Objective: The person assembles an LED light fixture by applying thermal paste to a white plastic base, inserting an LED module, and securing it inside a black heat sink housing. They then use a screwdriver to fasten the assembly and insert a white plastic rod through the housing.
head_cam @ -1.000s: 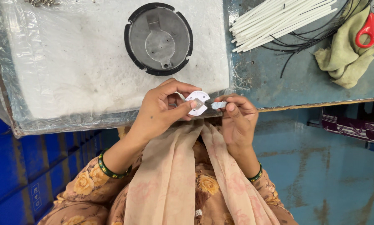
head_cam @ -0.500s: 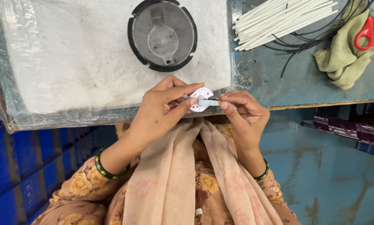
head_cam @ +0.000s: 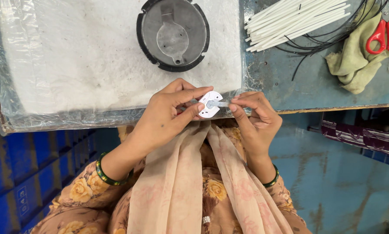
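Note:
My left hand [head_cam: 166, 113] pinches a small white round disc [head_cam: 209, 105] between thumb and fingers, just at the table's near edge. My right hand [head_cam: 254, 119] grips a thin pale strip [head_cam: 222, 104] whose end meets the middle of the disc. Both hands are close together above my lap and a beige scarf [head_cam: 181, 182]. Each wrist wears a green bangle.
A round grey metal housing with a black rim [head_cam: 173, 34] lies on a white pad under clear plastic [head_cam: 73, 56]. At the right of the blue table [head_cam: 298, 86] lie white sleeves [head_cam: 289, 19], black wires, an olive cloth [head_cam: 354, 65] and red scissors [head_cam: 382, 34]. Blue crates [head_cam: 30, 160] stand at the lower left.
The hands have stayed at the table edge with the disc. The right hand's strip now reaches the disc's middle, and the view has shifted slightly.

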Available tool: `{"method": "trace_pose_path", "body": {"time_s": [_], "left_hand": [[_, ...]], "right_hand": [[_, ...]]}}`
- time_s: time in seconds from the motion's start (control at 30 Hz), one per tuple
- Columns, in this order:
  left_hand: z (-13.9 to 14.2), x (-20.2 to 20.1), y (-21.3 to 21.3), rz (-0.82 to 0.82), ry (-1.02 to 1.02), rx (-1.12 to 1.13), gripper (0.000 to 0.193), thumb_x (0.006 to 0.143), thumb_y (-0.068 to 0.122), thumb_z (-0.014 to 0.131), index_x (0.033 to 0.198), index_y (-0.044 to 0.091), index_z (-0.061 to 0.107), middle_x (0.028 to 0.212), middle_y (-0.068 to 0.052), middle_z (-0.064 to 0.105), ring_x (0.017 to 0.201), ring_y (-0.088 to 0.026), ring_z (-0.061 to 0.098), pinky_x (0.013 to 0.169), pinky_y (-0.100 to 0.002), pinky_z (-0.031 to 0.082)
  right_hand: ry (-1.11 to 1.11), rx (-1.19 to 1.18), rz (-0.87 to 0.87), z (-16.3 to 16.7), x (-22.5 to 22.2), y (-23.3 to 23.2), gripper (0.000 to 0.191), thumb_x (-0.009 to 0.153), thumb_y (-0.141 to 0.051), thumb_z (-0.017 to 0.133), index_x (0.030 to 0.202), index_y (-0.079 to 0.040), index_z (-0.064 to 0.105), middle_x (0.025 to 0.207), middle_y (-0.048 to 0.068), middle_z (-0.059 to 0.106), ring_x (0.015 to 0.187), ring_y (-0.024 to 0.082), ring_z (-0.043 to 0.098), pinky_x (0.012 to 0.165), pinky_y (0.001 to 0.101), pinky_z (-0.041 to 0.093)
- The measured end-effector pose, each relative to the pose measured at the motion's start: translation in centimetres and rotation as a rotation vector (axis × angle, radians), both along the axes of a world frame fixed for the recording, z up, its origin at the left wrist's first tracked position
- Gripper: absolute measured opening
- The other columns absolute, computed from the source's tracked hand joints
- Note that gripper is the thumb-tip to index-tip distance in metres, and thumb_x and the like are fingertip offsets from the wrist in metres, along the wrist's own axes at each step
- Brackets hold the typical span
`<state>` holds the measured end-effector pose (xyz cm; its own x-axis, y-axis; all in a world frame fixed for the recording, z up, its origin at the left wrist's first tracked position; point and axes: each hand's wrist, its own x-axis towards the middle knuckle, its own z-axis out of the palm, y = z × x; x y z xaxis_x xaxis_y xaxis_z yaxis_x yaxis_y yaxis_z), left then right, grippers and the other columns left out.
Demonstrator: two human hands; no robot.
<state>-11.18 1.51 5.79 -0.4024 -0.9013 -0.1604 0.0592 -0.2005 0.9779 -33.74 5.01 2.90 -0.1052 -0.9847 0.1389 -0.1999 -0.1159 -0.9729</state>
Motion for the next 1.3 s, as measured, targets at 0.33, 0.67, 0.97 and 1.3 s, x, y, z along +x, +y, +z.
{"method": "trace_pose_path", "body": {"time_s": [0.33, 0.67, 0.97, 1.3], "left_hand": [[-0.5, 0.1, 0.1, 0.014, -0.062, -0.015, 0.036, 0.098, 0.005, 0.065, 0.134, 0.007, 0.069, 0.105, -0.002, 0.057, 0.088, -0.007, 0.063, 0.077, -0.021, 0.055], [-0.5, 0.4, 0.2, 0.040, -0.099, -0.094, 0.037, 0.097, 0.005, 0.067, 0.134, 0.009, 0.069, 0.102, -0.002, 0.058, 0.084, -0.007, 0.057, 0.074, -0.021, 0.051], [-0.2, 0.7, 0.1, 0.055, -0.137, -0.164, 0.038, 0.097, 0.006, 0.066, 0.135, 0.010, 0.069, 0.103, -0.003, 0.059, 0.084, -0.009, 0.058, 0.072, -0.023, 0.050], [-0.3, 0.6, 0.2, 0.071, -0.186, -0.180, 0.037, 0.097, 0.007, 0.067, 0.133, 0.011, 0.070, 0.099, -0.004, 0.058, 0.080, -0.011, 0.059, 0.067, -0.025, 0.049]], "right_hand": [[-0.005, -0.063, 0.002, 0.2, -0.1, 0.1, 0.012, 0.095, 0.005, 0.078, 0.105, 0.005, 0.072, 0.104, 0.009, 0.068, 0.099, 0.016, 0.063, 0.090, 0.0245, 0.050], [-0.066, 0.013, -0.005, 0.5, -0.4, 0.2, 0.011, 0.095, 0.005, 0.076, 0.105, 0.005, 0.073, 0.103, 0.009, 0.068, 0.095, 0.013, 0.061, 0.080, 0.0227, 0.048], [0.085, 0.033, -0.032, 0.9, -0.4, 0.2, 0.014, 0.096, 0.000, 0.078, 0.108, 0.007, 0.074, 0.102, 0.009, 0.069, 0.088, 0.010, 0.063, 0.076, 0.0201, 0.049], [0.148, 0.010, -0.010, 1.0, -0.1, 0.0, 0.012, 0.098, -0.001, 0.078, 0.107, 0.005, 0.075, 0.101, 0.008, 0.070, 0.085, 0.009, 0.063, 0.073, 0.0201, 0.048]]}}
